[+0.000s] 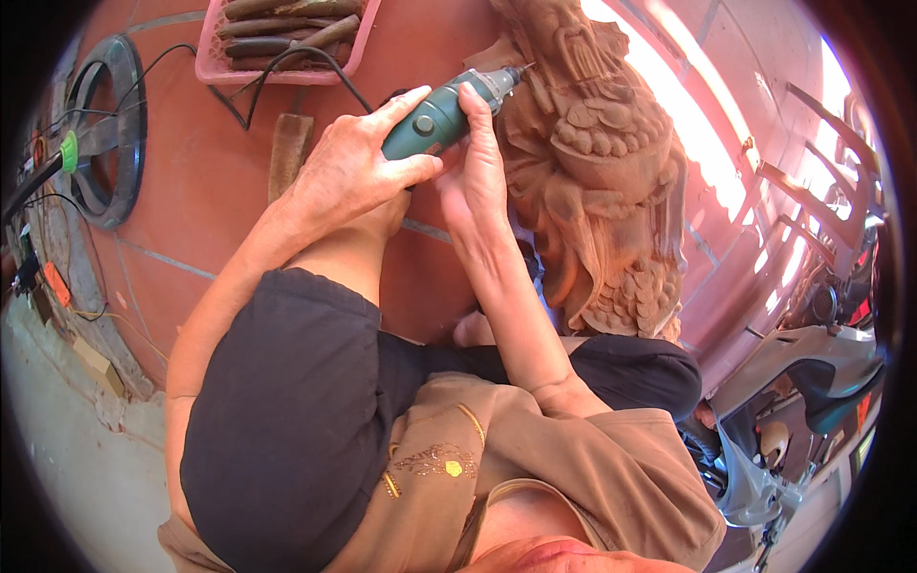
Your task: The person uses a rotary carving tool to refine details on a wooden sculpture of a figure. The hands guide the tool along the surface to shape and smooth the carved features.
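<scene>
A green rotary tool (425, 129) with a grey nose and a thin bit is held between my two hands. My left hand (349, 158) wraps its body from the left, thumb along the near side. My right hand (475, 167) closes on its front part, the thumb lying over the top near the nose. The bit points at a carved wooden statue (611, 181) of a bearded figure in robes, beside the beard and shoulder. Whether the tip touches the wood I cannot tell. Round coin-like shapes are carved on the statue's middle and base.
A pink plastic basket (368, 43) of carving tools stands at the back on the red tile floor (172, 220). A black cable (250, 110) loops past it. A fan-like round black base (134, 143) is at left, a wooden block (289, 153) by my leg, a motorbike (802, 372) at right.
</scene>
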`<control>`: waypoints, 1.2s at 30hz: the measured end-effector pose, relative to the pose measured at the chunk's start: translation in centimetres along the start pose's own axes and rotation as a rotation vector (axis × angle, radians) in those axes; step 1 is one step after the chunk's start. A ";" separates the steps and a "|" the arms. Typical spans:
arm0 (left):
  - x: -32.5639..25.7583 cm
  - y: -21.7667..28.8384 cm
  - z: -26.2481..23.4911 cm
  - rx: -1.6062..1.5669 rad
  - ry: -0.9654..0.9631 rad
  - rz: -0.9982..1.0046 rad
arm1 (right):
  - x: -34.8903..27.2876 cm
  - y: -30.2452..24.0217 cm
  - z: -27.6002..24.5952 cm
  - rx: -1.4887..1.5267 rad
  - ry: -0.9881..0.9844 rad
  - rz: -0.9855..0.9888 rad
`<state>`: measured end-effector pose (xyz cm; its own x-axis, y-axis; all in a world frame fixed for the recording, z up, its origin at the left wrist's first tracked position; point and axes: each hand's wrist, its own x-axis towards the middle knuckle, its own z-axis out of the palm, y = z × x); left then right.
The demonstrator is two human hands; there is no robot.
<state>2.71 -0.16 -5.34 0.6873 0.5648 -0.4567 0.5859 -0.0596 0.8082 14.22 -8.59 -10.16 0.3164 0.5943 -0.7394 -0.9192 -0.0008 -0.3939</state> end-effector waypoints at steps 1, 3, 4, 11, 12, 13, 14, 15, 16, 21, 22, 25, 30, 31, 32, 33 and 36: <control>0.0 0.0 0.0 0.009 -0.004 0.009 | -0.1 0.0 0.0 0.000 0.001 -0.003; 0.0 -0.1 -0.2 0.021 -0.029 0.004 | -0.4 0.2 0.1 0.004 0.002 -0.008; 0.0 -0.1 -0.3 0.025 -0.044 0.002 | -0.5 0.2 0.0 0.006 0.004 -0.011; -0.6 -0.7 -0.5 -0.010 0.025 0.012 | 0.0 0.6 -0.4 -0.007 -0.086 0.070; -0.8 -0.7 -0.5 -0.027 0.044 0.006 | 0.1 0.7 0.0 -0.012 -0.089 0.066; -0.9 -0.8 -0.5 -0.044 0.062 -0.001 | 0.2 0.7 0.3 -0.016 -0.092 0.063; -0.9 -1.1 -0.6 -0.043 0.077 0.004 | 0.3 0.7 0.5 -0.018 -0.099 0.066; -0.8 -1.5 -0.6 -0.041 0.094 0.009 | 0.6 0.7 0.7 -0.020 -0.108 0.070; -0.7 -1.6 -0.6 -0.040 0.111 0.014 | 0.8 0.7 0.9 -0.022 -0.117 0.073; 0.1 -0.8 -1.0 -0.055 0.086 -0.083 | 2.2 0.7 0.9 -0.007 -0.100 0.089; 0.2 -0.8 -1.0 -0.073 0.079 -0.104 | 2.4 0.7 0.8 -0.008 -0.100 0.091; 0.4 -1.5 -0.5 -0.031 0.110 -0.082 | 2.8 0.8 0.5 -0.008 -0.095 0.092; 0.8 -1.4 -0.2 0.002 0.111 -0.076 | 3.4 0.7 0.1 0.011 -0.100 0.077; 0.9 -1.3 -0.2 0.022 0.108 -0.091 | 3.3 0.7 0.2 -0.011 -0.093 0.072; 0.9 -1.3 -0.2 0.026 0.111 -0.093 | 3.3 0.5 0.4 -0.033 -0.087 0.068; 1.0 -1.4 -0.1 0.030 0.115 -0.094 | 3.3 0.4 0.6 -0.054 -0.080 0.063; 1.3 -1.0 -0.2 0.048 0.103 -0.114 | 3.7 0.4 0.5 -0.033 -0.074 0.050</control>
<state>2.94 0.76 -6.68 0.5690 0.6516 -0.5017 0.6791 -0.0282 0.7335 14.85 -5.99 -12.78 0.2510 0.6509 -0.7165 -0.9247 -0.0577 -0.3764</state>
